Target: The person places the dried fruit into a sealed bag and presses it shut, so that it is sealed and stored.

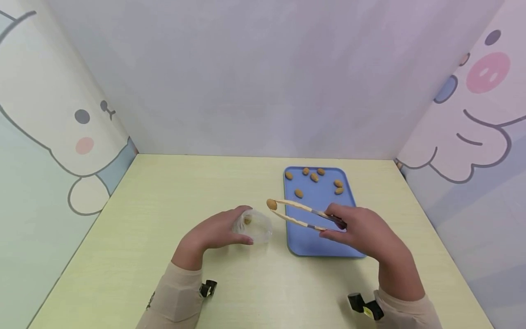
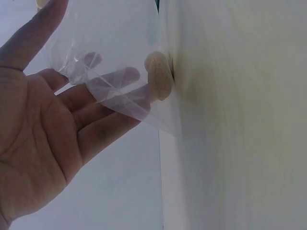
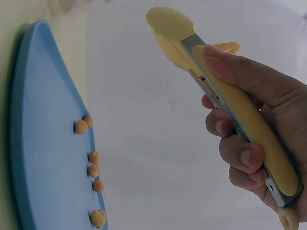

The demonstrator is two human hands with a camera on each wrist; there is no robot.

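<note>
My left hand (image 1: 219, 228) holds a clear plastic bag (image 1: 262, 228) with its mouth spread between thumb and fingers. Inside the bag lies a brown peanut in its shell (image 2: 159, 79), low down near the table in the left wrist view. My right hand (image 1: 361, 228) grips cream-yellow food tongs (image 1: 296, 204) with metal parts by their handles. Between the tips of the tongs sits another peanut (image 1: 271, 204), held in the air just to the right of the bag and above it. That peanut is hidden behind the tongs in the right wrist view.
A blue rectangular tray (image 1: 316, 242) lies on the pale yellow table (image 1: 197, 183), below the tongs. Several peanuts (image 1: 298, 193) are scattered over its far half. Walls with cartoon figures (image 1: 489, 73) enclose the table at the back and both sides.
</note>
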